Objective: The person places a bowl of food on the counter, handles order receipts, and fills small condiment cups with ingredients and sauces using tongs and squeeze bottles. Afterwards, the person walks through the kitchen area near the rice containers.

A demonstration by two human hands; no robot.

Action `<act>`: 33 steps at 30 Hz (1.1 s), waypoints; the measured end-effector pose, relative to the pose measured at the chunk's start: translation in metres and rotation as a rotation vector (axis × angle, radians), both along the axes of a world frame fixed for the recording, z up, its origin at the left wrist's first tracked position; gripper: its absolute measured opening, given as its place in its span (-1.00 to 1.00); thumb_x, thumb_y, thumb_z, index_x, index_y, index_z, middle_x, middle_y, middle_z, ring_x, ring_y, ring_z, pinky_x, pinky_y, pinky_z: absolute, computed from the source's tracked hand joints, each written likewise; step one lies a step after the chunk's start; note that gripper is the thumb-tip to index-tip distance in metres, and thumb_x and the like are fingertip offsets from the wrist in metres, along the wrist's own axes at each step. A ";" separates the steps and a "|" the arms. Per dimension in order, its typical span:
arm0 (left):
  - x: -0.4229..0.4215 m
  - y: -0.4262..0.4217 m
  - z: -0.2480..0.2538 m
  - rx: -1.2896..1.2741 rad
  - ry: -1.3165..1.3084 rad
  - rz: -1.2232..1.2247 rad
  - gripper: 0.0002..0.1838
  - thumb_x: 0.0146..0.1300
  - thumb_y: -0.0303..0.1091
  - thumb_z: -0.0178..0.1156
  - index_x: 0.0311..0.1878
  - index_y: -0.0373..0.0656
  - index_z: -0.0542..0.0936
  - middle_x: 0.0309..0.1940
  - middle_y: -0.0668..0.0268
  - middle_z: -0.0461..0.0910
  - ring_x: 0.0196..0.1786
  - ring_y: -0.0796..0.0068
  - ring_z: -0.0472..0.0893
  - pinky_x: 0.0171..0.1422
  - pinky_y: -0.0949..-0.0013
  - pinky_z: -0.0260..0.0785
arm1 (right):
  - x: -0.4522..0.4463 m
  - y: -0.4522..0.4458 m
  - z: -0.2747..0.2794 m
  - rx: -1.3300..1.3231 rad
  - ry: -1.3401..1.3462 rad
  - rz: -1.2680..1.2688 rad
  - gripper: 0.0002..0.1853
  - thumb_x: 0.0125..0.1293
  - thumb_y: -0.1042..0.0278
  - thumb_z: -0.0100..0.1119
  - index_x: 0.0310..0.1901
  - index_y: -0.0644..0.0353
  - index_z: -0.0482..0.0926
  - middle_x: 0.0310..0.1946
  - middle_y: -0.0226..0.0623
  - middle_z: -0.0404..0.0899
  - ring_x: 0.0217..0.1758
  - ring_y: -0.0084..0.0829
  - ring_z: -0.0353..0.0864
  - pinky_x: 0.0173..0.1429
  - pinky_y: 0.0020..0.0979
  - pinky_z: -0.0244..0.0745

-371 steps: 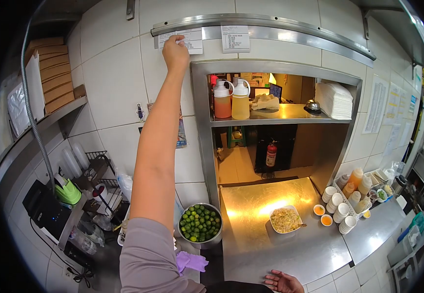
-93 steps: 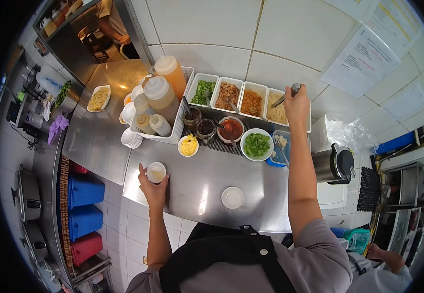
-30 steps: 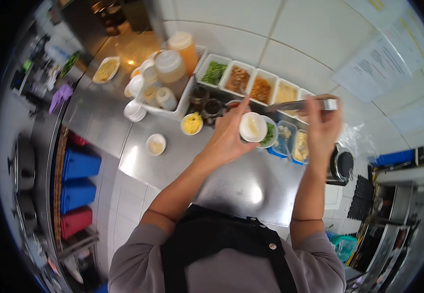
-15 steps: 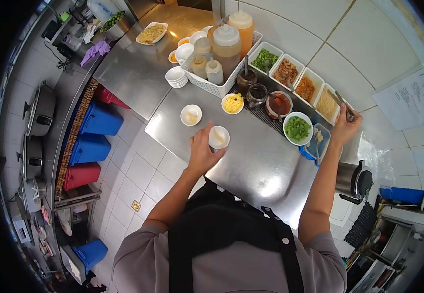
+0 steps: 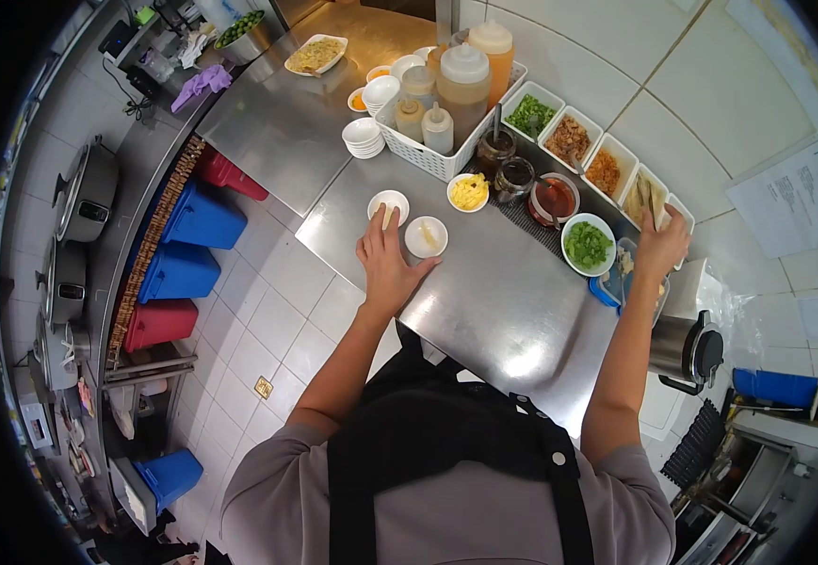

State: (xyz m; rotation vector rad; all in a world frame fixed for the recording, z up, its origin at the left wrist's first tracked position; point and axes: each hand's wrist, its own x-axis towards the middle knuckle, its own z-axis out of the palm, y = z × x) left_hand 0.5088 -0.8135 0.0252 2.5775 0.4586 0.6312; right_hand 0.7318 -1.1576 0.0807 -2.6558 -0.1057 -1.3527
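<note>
Stainless-steel table (image 5: pixel 494 292), smooth and reflective, with a seam dividing it into two sections. On the nearer section, a first white cup (image 5: pixel 394 199) and a second white cup (image 5: pixel 427 237) stand side by side, each with pale contents. Behind them are a bowl of yellow shreds (image 5: pixel 468 192), a perforated white basket (image 5: pixel 432 160) and a dark ribbed mat (image 5: pixel 529 228). Past the seam, an oblong white dish (image 5: pixel 316 56) of food lies under warm light.
</note>
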 end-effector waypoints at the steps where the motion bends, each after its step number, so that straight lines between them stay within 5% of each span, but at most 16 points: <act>1: 0.000 0.005 -0.002 -0.030 -0.030 0.012 0.00 -0.03 -0.09 0.50 0.43 -0.21 0.19 0.43 0.01 0.14 0.46 0.03 0.16 0.43 0.01 -0.07 | -0.007 0.008 0.011 0.006 -0.007 0.008 -0.75 0.21 0.34 0.36 -0.13 0.23 0.58 -0.31 -0.22 0.63 -0.30 -0.24 0.60 -0.15 -0.25 0.50; 3: -0.001 0.022 -0.013 -0.052 -0.059 0.033 -0.01 0.01 -0.09 0.48 0.44 -0.22 0.18 0.43 0.01 0.14 0.45 0.03 0.16 0.44 0.00 -0.08 | -0.028 0.026 0.027 0.382 0.085 0.292 -0.78 0.27 0.31 0.31 -0.12 0.21 0.58 -0.25 -0.26 0.63 -0.22 -0.38 0.60 -0.12 -0.37 0.46; 5: 0.000 0.049 -0.031 -0.266 -0.072 0.045 0.01 0.03 -0.14 0.44 0.48 -0.22 0.10 0.41 0.00 0.17 0.44 0.00 0.18 0.46 0.00 -0.09 | -0.069 0.065 0.033 0.729 0.539 0.626 -0.81 0.30 0.32 0.27 -0.14 0.21 0.60 -0.26 -0.28 0.64 -0.20 -0.44 0.60 -0.09 -0.42 0.45; 7: 0.003 0.066 -0.028 -0.276 -0.016 0.014 0.05 0.01 -0.17 0.44 0.50 -0.21 0.06 0.40 -0.01 0.19 0.43 0.00 0.19 0.46 0.00 -0.08 | -0.101 0.102 0.017 0.492 1.021 0.723 -0.71 0.25 0.28 0.31 -0.07 0.23 0.57 -0.40 -0.29 0.65 -0.33 -0.43 0.64 -0.15 -0.36 0.54; 10: 0.012 0.080 -0.013 -0.261 0.097 -0.061 0.13 -0.06 -0.19 0.46 0.53 -0.17 -0.01 0.37 0.01 0.25 0.41 0.01 0.24 0.45 0.01 -0.05 | -0.132 0.155 -0.035 0.297 1.278 0.821 -0.33 0.11 0.21 0.42 0.24 0.25 0.41 -0.37 -0.17 0.67 -0.31 -0.24 0.69 -0.15 -0.28 0.56; 19: 0.027 0.124 -0.021 -0.189 0.079 -0.268 0.21 -0.18 -0.17 0.54 0.54 -0.09 0.02 0.14 0.22 0.52 0.20 0.12 0.45 0.31 0.05 0.11 | -0.154 0.271 -0.048 0.349 1.218 0.633 -0.08 -0.02 0.11 0.51 0.34 0.32 0.27 0.04 0.10 0.60 0.13 0.01 0.60 0.18 -0.18 0.49; 33: 0.044 0.310 -0.020 -0.313 0.120 -0.319 0.26 -0.19 -0.21 0.58 0.55 -0.04 -0.03 0.22 0.17 0.52 0.26 0.06 0.45 0.31 -0.06 0.12 | -0.206 0.431 -0.041 0.355 1.165 0.462 -0.06 -0.01 0.04 0.51 0.35 0.32 0.28 0.02 0.14 0.61 0.10 0.05 0.60 0.15 -0.12 0.51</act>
